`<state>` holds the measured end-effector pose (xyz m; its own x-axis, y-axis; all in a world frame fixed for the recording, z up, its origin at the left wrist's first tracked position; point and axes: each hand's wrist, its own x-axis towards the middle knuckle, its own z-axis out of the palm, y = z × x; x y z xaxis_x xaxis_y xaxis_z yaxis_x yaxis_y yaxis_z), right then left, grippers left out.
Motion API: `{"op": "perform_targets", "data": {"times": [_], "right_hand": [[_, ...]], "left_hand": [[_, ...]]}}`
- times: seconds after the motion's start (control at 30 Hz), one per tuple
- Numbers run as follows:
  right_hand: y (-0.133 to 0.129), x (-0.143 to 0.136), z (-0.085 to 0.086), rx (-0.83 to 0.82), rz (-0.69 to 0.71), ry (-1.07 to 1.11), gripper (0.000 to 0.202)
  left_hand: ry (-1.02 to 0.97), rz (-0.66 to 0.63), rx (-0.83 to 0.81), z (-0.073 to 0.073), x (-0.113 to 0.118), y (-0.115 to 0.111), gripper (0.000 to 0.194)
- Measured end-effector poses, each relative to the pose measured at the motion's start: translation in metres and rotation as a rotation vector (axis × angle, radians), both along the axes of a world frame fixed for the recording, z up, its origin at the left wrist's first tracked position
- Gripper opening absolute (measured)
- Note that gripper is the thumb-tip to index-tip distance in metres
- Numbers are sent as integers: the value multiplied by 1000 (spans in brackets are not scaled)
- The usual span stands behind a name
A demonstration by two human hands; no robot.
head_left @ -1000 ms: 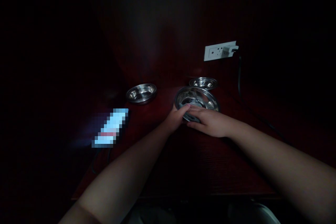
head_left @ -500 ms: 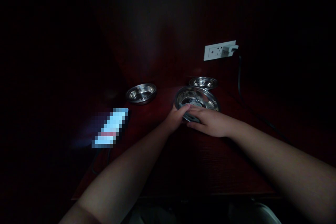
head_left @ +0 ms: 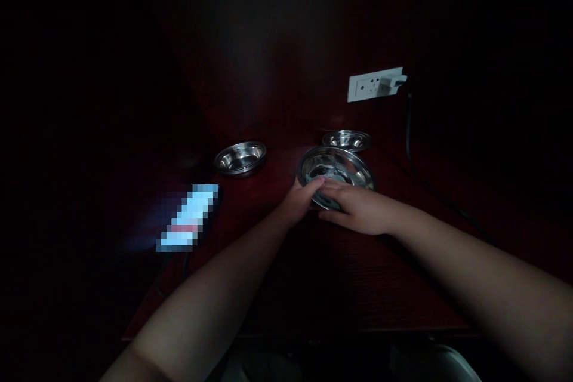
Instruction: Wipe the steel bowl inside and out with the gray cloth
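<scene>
A shiny steel bowl [head_left: 359, 168] is tilted toward me above the dark red table. My left hand [head_left: 299, 202] grips its near left side, thumb over the rim and the other fingers hidden behind the wall. Inside the bowl's near part, my right hand [head_left: 362, 210] presses a grey-green cloth [head_left: 330, 199] against the metal, its fingertips partly covered. Just behind stands another shallow steel bowl [head_left: 347, 141]. Farther left on the table sits a steel bowl [head_left: 242, 158], possibly more than one nested.
A lit phone [head_left: 188, 218], its screen blurred out, lies at the left with a cable below it. On the back wall is a white socket [head_left: 369, 86] with a plug and a black cord [head_left: 408, 131] hanging to the right. The table's front edge [head_left: 313, 334] runs below my arms.
Almost nothing differs. Both hands keep their places on the bowl and cloth; the view has shifted very slightly.
</scene>
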<state>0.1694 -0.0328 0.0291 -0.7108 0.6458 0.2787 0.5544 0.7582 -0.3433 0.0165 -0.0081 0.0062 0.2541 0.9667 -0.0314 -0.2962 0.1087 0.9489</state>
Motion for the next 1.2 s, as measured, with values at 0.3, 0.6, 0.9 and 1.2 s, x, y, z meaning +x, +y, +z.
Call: {"op": "perform_targets", "data": {"times": [0.3, 0.6, 0.9, 1.2], "right_hand": [[1, 0, -3, -4, -12, -7, 52], [-1, 0, -1, -5, -10, -3, 52], [-1, 0, -2, -1, -16, -4, 53], [-1, 0, -1, -4, -15, -24, 55]], "left_hand": [[-6, -3, 5, 1, 0, 0, 40], [5, 4, 14, 2, 0, -1, 37], [-4, -4, 5, 2, 0, -1, 45], [-11, -1, 7, -1, -1, 1, 45]]}}
